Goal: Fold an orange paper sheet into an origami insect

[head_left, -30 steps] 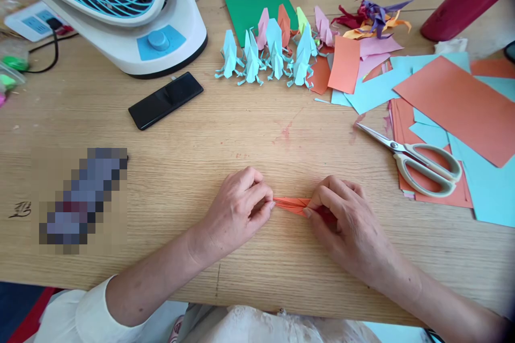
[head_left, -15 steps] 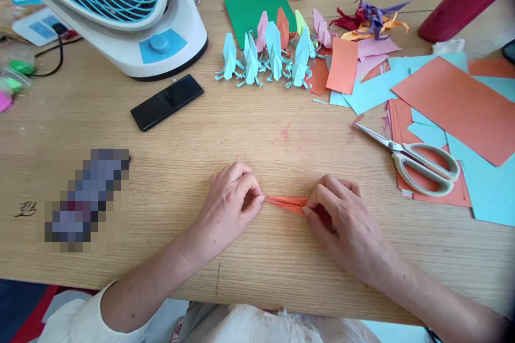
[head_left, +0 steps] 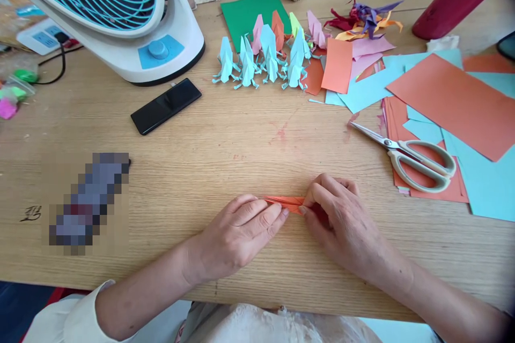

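A narrow piece of folded orange paper (head_left: 293, 202) lies low over the table, between my two hands. Its left end tapers into thin pointed layers. My right hand (head_left: 341, 225) pinches the wider right end between thumb and fingers. Held close together, the fingers of my left hand (head_left: 245, 230) press along the near side of the paper's left part; the left thumb is hidden. Several light blue folded paper figures (head_left: 271, 53) stand in a row beyond my hands, with pink, orange and yellow-green ones behind them.
Scissors (head_left: 420, 161) lie to the right on orange and light blue sheets (head_left: 478, 177). A black phone (head_left: 166, 106) and a blurred-out object (head_left: 88, 203) are on the left. Farther back stand a fan (head_left: 169, 53) and a dark red cylinder (head_left: 454, 0), near a green sheet (head_left: 237, 10).
My left hand has gone from pinching the paper's left tip to lying along its near side, farther right. My right hand keeps its pinch. The view has shifted slightly.
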The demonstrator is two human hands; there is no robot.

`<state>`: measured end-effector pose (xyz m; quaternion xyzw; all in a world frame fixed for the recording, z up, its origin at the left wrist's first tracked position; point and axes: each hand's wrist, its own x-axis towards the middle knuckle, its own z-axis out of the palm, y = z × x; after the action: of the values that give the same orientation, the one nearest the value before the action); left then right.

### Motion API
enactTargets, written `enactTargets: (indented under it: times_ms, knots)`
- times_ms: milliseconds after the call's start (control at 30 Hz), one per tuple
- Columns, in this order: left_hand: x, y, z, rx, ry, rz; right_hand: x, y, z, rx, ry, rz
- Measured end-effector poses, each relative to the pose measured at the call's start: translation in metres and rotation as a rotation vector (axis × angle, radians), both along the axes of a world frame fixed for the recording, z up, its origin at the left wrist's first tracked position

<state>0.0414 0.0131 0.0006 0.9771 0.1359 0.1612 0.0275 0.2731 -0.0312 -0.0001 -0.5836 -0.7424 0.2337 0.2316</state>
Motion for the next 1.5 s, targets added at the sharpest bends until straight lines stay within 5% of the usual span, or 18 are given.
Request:
enactTargets:
  times_ms: [600, 1267, 1500]
  knots:
    - [-0.031, 0.003, 0.004, -0.011, 0.176, 0.086, 0.001, 0.001, 0.001, -0.028, 0.027, 0.023]
    - [-0.030, 0.006, 0.000, -0.008, 0.241, 0.081, 0.003, -0.002, -0.002, 0.047, -0.004, 0.056]
    - [-0.007, 0.013, 0.006, -0.353, -0.066, 0.318, 0.007, -0.002, -0.006, 0.033, 0.018, 0.115]
